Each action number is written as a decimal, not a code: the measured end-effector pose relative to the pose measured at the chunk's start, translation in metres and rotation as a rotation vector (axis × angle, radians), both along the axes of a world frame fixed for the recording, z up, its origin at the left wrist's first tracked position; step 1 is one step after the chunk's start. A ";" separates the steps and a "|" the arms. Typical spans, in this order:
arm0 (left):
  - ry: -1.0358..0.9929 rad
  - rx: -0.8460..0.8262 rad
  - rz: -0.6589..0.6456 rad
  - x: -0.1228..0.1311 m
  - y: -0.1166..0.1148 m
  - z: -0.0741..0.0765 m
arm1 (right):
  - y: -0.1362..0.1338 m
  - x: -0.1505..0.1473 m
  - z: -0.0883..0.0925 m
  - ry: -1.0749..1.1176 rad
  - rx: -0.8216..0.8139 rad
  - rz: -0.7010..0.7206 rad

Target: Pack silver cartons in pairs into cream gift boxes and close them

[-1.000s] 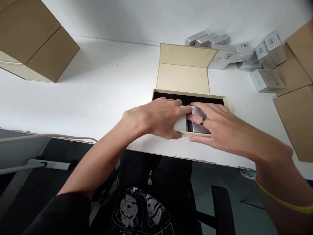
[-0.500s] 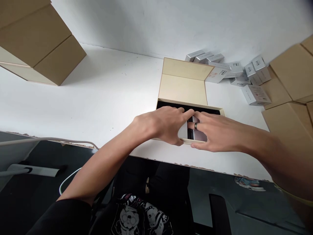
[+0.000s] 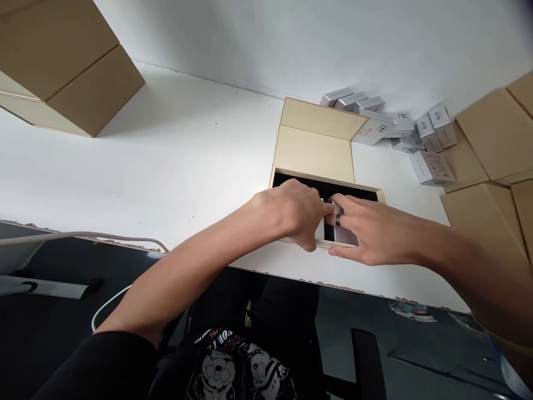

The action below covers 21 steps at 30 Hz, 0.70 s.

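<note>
A cream, shallow gift box (image 3: 312, 157) lies on the white table with its hinged lid folded back and a black interior. My left hand (image 3: 291, 214) is over its left part, fingers curled down inside and thumb at the front wall. A white carton (image 3: 320, 229) shows in part beneath that hand. My right hand (image 3: 366, 228), a dark ring on one finger, spans a pale pinkish carton (image 3: 345, 235) in the right part. Its thumb lies along the front wall and its fingers reach inside. The fingertips of both hands nearly meet and are partly hidden.
Several small silver-white cartons (image 3: 433, 168) stand in a loose group at the back right. Brown boxes (image 3: 493, 130) are stacked at the right, and more brown boxes (image 3: 97, 91) at the left. The table's chipped front edge (image 3: 270, 273) runs close below the gift box.
Both hands have shifted slightly right within the view. My left hand has turned, its fingers more curled over the white carton. More of the black interior shows behind the hands.
</note>
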State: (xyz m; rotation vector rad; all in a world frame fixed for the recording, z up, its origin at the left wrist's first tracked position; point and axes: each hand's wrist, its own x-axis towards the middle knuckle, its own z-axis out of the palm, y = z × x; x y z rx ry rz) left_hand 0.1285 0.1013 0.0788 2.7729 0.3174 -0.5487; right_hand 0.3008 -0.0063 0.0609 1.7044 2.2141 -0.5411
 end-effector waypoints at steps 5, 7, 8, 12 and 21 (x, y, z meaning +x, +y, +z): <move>0.025 0.001 0.005 0.002 -0.001 0.001 | 0.001 0.015 0.041 0.232 0.122 0.007; 0.008 0.010 0.021 0.000 -0.003 0.001 | 0.020 0.024 0.061 0.249 0.218 -0.089; -0.008 0.017 0.028 -0.002 -0.005 0.001 | 0.035 0.029 0.068 0.214 0.276 -0.153; -0.124 0.145 0.110 -0.023 -0.021 0.000 | 0.120 0.042 0.052 0.010 0.475 -0.312; -1.105 0.092 0.078 -0.114 -0.072 -0.038 | 0.192 0.060 -0.024 -0.096 0.683 -0.385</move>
